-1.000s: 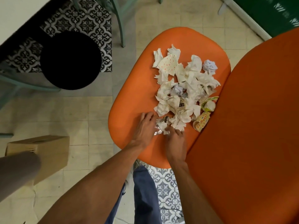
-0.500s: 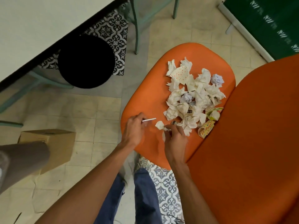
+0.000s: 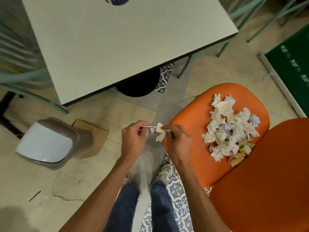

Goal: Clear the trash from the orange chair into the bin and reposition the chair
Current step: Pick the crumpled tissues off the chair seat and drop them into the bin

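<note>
Just below centre, the left hand curls its fingers into a pinch on a thin silvery strip. The right hand pinches a crumpled white scrap between thumb and fingers. Strip and scrap meet between the two hands, held over the floor just off the seat's edge.

At 3 o'clock stands the orange chair, its backrest filling the 4 to 5 o'clock corner. A heap of trash lies on the seat towards its backrest side: white crumpled tissues, a dotted paper, a printed wrapper.

At 6 o'clock are blue jeans and a pale shoe on a run of patterned tiles; the rest of the floor is worn beige tile.

At 8 to 9 o'clock sits the bin, brown with a white lid, tilted in this wide view, a cardboard box touching its far side. A large pale surface spans 10 to 1 o'clock, a black round shape half hidden beneath its near edge. Teal metal legs stand around it, and a dark green panel leans at 2 o'clock.
</note>
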